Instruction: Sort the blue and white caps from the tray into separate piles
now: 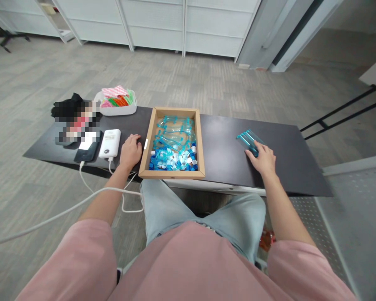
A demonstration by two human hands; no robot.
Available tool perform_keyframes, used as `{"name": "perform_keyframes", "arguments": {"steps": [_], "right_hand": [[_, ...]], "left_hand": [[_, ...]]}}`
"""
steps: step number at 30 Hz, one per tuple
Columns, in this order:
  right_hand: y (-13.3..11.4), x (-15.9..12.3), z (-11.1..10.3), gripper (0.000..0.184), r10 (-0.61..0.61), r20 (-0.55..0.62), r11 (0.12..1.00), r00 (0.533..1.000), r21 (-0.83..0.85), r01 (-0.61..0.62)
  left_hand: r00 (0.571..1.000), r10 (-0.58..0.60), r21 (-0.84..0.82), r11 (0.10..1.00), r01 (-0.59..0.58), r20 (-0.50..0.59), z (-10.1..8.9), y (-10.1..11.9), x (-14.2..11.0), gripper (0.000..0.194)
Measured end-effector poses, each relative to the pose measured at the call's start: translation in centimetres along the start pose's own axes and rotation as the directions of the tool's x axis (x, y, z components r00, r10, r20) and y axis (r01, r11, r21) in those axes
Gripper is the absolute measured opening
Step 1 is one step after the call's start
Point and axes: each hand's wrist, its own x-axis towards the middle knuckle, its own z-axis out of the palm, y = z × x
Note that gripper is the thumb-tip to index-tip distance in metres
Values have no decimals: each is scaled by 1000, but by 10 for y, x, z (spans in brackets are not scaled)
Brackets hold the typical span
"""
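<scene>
In front of you runs the dark table (221, 142), a smooth top on which round plastic could roll or slide. On it, before your left knee, stands the open cardboard box (201, 142); it looks stiff but light, best steadied by its walls. Its far part holds clear plastic pieces (174, 140) with blue edges, probably thin, springy and easily dented.

Your left hand (131, 151) rests loosely on the table just beside the box, holding nothing. Your right hand (263, 158) lies over the near end of the blue tubes (248, 136), on the table well to the right of the box; you touch them, but how firmly you grip cannot be told. They look light, fairly rigid and slick, so take them around the sides together, without squeezing hard.

Smallest are the blue and white caps (188, 161), heaped in the box's near part: likely hard, light and best pinched by the rim.
</scene>
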Motion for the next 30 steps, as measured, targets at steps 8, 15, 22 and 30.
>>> {"name": "perform_keyframes", "arguments": {"steps": [8, 15, 22, 30], "right_hand": [[1, 1, 11, 65, -124, 1, 992, 992, -23, 124], [-38, -4, -3, 61, -158, -61, 983, 985, 85, 163], [-195, 11, 34, 55, -518, 28, 826, 855, 278, 491], [-264, 41, 58, 61, -649, 44, 711, 759, 389, 586]], "left_hand": [[1000, -3, 35, 999, 3, -7, 0, 9, -3, 44], [1000, -10, 77, 997, 10, 5, -1, 15, -5, 47], [1000, -4, 109, 994, 4, 3, 0, 16, -6, 48], [1000, 1, 112, 994, -1, 2, 0, 19, -7, 48]]}}
